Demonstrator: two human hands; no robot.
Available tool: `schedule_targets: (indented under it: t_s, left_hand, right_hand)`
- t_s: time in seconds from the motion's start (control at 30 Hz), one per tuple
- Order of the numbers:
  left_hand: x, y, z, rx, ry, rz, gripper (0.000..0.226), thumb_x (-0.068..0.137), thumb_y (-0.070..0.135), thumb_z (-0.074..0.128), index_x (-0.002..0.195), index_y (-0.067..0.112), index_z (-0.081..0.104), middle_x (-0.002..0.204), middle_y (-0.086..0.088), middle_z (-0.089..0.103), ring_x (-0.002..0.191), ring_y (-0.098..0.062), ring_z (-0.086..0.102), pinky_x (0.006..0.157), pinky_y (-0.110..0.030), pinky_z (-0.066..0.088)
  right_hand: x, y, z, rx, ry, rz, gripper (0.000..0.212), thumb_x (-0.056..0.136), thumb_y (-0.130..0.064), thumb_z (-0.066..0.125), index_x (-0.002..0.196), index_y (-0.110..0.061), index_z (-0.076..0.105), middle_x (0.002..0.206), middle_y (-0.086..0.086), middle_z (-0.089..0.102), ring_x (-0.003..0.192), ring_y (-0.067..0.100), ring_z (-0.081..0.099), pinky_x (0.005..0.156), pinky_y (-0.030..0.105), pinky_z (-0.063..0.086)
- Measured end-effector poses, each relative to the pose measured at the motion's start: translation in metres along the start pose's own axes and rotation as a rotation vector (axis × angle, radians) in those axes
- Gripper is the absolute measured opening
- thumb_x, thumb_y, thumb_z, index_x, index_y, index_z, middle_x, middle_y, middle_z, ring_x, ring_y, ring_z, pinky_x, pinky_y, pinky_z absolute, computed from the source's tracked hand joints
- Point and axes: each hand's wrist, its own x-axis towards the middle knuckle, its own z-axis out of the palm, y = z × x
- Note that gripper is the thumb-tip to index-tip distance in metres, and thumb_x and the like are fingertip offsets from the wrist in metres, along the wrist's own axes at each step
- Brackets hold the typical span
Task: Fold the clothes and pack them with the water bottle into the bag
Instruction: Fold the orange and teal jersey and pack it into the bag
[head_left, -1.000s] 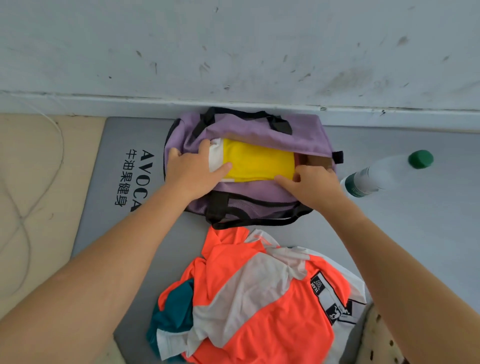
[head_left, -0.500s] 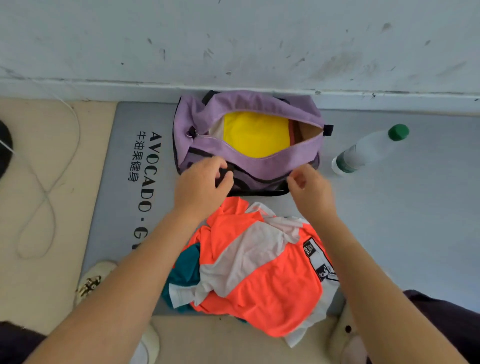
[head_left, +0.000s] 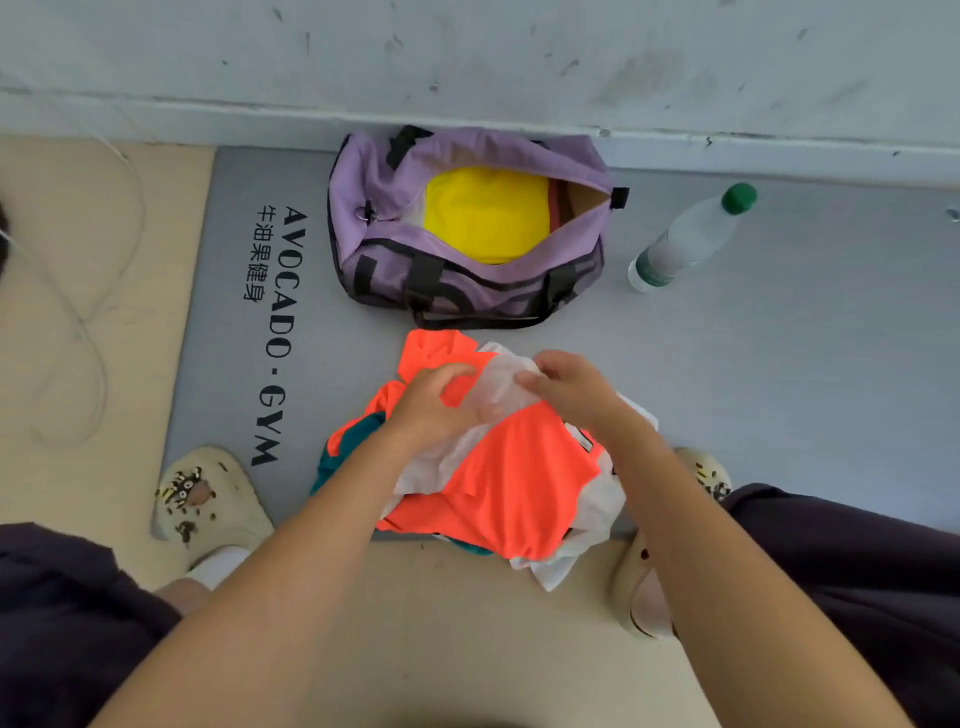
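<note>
Both hands, the left hand (head_left: 436, 402) and the right hand (head_left: 569, 387), grasp the crumpled orange shirt (head_left: 514, 478) at 6 o'clock from the bag (head_left: 467, 296); better to spread it flat before any fold.

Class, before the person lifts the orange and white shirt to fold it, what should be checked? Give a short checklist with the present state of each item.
1. Purple bag unzipped and open: ok.
2. Yellow garment already packed inside: ok.
3. Left hand on the orange and white shirt: ok.
4. Right hand gripping the shirt firmly: cannot tell.
5. Shirt folded: not ok, it lies crumpled.
6. Water bottle packed: not ok, it lies on the grey mat beside the bag.
</note>
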Motion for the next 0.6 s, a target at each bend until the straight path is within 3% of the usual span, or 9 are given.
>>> schedule_targets:
  t_s: [0.03, 0.1, 0.17, 0.23, 0.33, 0.4, 0.43, 0.5, 0.6]
  left_hand:
    - [-0.007, 0.018, -0.006, -0.033, -0.038, 0.033, 0.062, 0.073, 0.048, 0.081, 0.128, 0.034, 0.055, 0.127, 0.018, 0.049, 0.114, -0.002, 0.046, 0.08, -0.007, 0.035]
    - [-0.025, 0.053, -0.016, -0.189, -0.131, 0.103, 0.061, 0.067, 0.052, 0.082, 0.121, 0.037, 0.057, 0.121, 0.022, 0.057, 0.113, -0.002, 0.054, 0.079, -0.005, 0.041]
    - [-0.045, 0.082, -0.029, -0.305, -0.201, 0.159, 0.061, 0.062, 0.055, 0.079, 0.114, 0.029, 0.063, 0.113, 0.011, 0.069, 0.105, -0.008, 0.064, 0.086, -0.019, 0.051]
    - [-0.068, 0.107, -0.047, -0.199, -0.219, 0.207, 0.048, 0.07, 0.054, 0.077, 0.107, 0.025, 0.068, 0.105, 0.007, 0.074, 0.094, -0.007, 0.068, 0.082, -0.025, 0.053]
    - [-0.099, 0.138, -0.074, 0.061, -0.127, 0.256, 0.042, 0.088, 0.052, 0.065, 0.087, 0.011, 0.069, 0.081, 0.005, 0.07, 0.071, -0.007, 0.061, 0.066, -0.025, 0.043]
    - [-0.123, 0.162, -0.091, 0.043, -0.008, 0.296, 0.04, 0.09, 0.051, 0.062, 0.073, 0.015, 0.063, 0.069, 0.006, 0.059, 0.062, -0.007, 0.052, 0.062, -0.029, 0.037]
    - [-0.136, 0.178, -0.099, -0.006, 0.029, 0.332, 0.036, 0.091, 0.048, 0.062, 0.069, 0.02, 0.062, 0.066, 0.007, 0.059, 0.062, -0.007, 0.052, 0.062, -0.029, 0.039]
    - [-0.159, 0.207, -0.111, -0.134, 0.098, 0.403, 0.029, 0.093, 0.044, 0.061, 0.075, 0.022, 0.067, 0.074, 0.001, 0.064, 0.071, -0.011, 0.056, 0.069, -0.028, 0.041]
    - [-0.19, 0.244, -0.126, -0.309, 0.175, 0.477, 0.032, 0.093, 0.037, 0.062, 0.09, 0.005, 0.067, 0.083, -0.012, 0.061, 0.077, -0.019, 0.053, 0.072, -0.033, 0.039]
  right_hand:
    - [-0.006, -0.022, -0.008, 0.154, -0.022, -0.042, 0.025, 0.096, -0.02, 0.061, 0.077, -0.003, 0.058, 0.065, -0.004, 0.052, 0.06, 0.007, 0.047, 0.057, 0.022, 0.036]
    - [-0.02, -0.065, -0.026, 0.412, -0.02, -0.127, 0.022, 0.098, -0.025, 0.058, 0.085, -0.007, 0.056, 0.071, 0.009, 0.049, 0.062, 0.016, 0.045, 0.056, 0.026, 0.034]
    - [-0.037, -0.102, -0.046, 0.539, 0.068, -0.216, 0.021, 0.097, -0.029, 0.058, 0.087, -0.01, 0.055, 0.077, 0.013, 0.044, 0.067, 0.022, 0.039, 0.059, 0.033, 0.031]
    - [-0.06, -0.135, -0.067, 0.6, 0.205, -0.285, 0.019, 0.096, -0.028, 0.057, 0.081, -0.017, 0.055, 0.079, 0.011, 0.042, 0.07, 0.023, 0.037, 0.061, 0.035, 0.029]
    - [-0.096, -0.168, -0.099, 0.54, 0.432, -0.316, 0.023, 0.096, -0.027, 0.058, 0.074, -0.023, 0.056, 0.067, 0.001, 0.044, 0.064, 0.012, 0.038, 0.058, 0.029, 0.029]
    - [-0.116, -0.187, -0.113, 0.382, 0.517, -0.305, 0.016, 0.095, -0.032, 0.059, 0.081, -0.025, 0.06, 0.065, -0.012, 0.05, 0.063, 0.006, 0.046, 0.057, 0.023, 0.035]
    - [-0.125, -0.196, -0.118, 0.311, 0.519, -0.288, 0.012, 0.094, -0.036, 0.06, 0.092, -0.025, 0.062, 0.075, -0.013, 0.057, 0.073, 0.007, 0.052, 0.063, 0.022, 0.039]
    - [-0.147, -0.212, -0.121, 0.226, 0.479, -0.261, 0.041, 0.09, -0.048, 0.062, 0.12, -0.02, 0.056, 0.105, -0.007, 0.062, 0.097, 0.01, 0.057, 0.081, 0.024, 0.043]
    - [-0.184, -0.233, -0.117, 0.172, 0.292, -0.444, 0.06, 0.083, -0.049, 0.07, 0.132, -0.018, 0.051, 0.125, -0.003, 0.06, 0.113, 0.008, 0.057, 0.093, 0.023, 0.046]
